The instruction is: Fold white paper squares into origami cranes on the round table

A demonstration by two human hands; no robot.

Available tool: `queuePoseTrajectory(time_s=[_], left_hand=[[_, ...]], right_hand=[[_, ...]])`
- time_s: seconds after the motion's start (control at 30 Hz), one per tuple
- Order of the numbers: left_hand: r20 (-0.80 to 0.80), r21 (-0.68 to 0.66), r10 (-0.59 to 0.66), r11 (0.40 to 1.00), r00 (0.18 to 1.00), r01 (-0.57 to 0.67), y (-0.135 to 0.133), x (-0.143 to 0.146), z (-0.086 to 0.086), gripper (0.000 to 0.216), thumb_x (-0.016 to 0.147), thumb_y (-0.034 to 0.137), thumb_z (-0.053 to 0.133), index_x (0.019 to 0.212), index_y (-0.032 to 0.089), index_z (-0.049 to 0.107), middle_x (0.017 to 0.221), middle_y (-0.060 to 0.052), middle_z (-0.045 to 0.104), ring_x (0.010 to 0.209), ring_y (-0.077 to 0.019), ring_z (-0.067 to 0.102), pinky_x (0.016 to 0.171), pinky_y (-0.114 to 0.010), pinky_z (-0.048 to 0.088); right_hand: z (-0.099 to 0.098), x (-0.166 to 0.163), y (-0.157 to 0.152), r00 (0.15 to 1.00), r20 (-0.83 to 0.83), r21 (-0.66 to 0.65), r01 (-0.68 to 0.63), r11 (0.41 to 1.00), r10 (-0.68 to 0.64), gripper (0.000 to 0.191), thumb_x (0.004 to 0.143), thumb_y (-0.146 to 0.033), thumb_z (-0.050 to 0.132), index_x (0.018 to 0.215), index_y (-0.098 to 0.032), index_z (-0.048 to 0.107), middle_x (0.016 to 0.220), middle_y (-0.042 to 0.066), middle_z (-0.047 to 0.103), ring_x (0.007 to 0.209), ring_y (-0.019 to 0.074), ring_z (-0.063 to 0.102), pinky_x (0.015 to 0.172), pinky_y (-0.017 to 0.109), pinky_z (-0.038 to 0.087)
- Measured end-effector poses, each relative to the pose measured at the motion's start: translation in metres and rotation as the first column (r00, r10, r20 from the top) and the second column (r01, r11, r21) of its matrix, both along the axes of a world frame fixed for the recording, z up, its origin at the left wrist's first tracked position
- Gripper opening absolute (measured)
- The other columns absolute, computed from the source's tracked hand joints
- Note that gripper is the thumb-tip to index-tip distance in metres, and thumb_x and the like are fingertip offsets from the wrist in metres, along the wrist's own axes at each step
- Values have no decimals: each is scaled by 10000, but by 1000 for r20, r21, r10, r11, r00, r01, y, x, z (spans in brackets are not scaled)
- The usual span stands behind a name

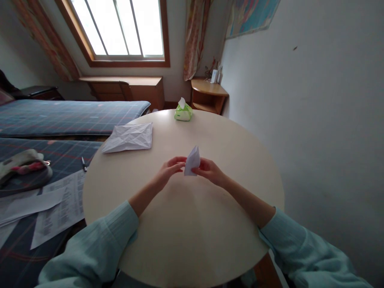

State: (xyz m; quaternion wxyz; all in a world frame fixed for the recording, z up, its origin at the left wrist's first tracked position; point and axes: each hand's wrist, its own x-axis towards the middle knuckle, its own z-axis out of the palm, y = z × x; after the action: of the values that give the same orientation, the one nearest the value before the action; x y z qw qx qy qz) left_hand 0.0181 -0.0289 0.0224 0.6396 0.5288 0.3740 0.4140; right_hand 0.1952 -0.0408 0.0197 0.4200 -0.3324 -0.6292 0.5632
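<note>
A small folded piece of white paper [192, 161] stands upright in front of me, over the middle of the round table, its top coming to a point. My right hand [210, 171] pinches its right side, thumb on the near face and the other fingers partly hidden behind. At the paper's left edge is my left hand [168, 170], its fingers stretched toward the paper and a little apart. The fingertips reach that edge; whether they press on it, I cannot tell. Farther left on the table lies a larger sheet of creased white paper [130, 137].
A green tissue pack [183, 112] sits at the far edge of the round cream table [180, 232]. Left of it are beds with plaid covers [72, 116], printed sheets [60, 208], a pen [83, 164] and a bag [25, 170]. A white wall [324, 132] rises close on the right.
</note>
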Motion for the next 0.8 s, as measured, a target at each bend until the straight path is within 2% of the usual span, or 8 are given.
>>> queuePoseTrajectory(time_s=[0.13,0.27,0.53,0.67,0.8], left_hand=[[69,29,-61,998,996,59,-3,-5,11,286,637,298,653,880,147,640,867,-53,651,805,-158,567,744,-273,420],[38,49,-106,993,994,104,-6,-6,14,279,645,317,650,854,131,643,800,-55,656,746,-155,573,729,-283,420],[110,87,-122,990,986,113,-5,-7,11,288,592,265,706,838,153,606,796,-32,627,741,-138,561,681,-242,418],[175,149,-138,982,975,112,-3,-8,8,347,569,235,734,858,170,553,796,-15,581,734,-120,540,641,-214,410],[157,213,-175,967,972,140,-3,-9,7,399,599,246,718,935,195,508,779,6,537,707,-102,521,621,-205,409]], right_hand=[[1,0,-4,985,63,-57,-158,986,162,342,641,-328,667,892,-110,588,661,14,598,572,97,561,525,213,463],[3,1,-6,967,58,-88,-241,966,247,362,641,-330,666,912,-102,588,670,12,599,578,87,560,527,205,468],[2,2,-7,944,60,-162,-312,936,325,302,641,-309,670,852,-109,589,660,9,611,577,88,574,519,195,467],[1,2,-7,942,61,-200,-313,928,331,285,634,-289,679,828,-103,581,648,4,610,558,80,574,509,185,464],[4,3,-7,944,50,-228,-308,924,327,287,620,-275,691,819,-100,579,649,1,608,551,78,572,512,189,466]])
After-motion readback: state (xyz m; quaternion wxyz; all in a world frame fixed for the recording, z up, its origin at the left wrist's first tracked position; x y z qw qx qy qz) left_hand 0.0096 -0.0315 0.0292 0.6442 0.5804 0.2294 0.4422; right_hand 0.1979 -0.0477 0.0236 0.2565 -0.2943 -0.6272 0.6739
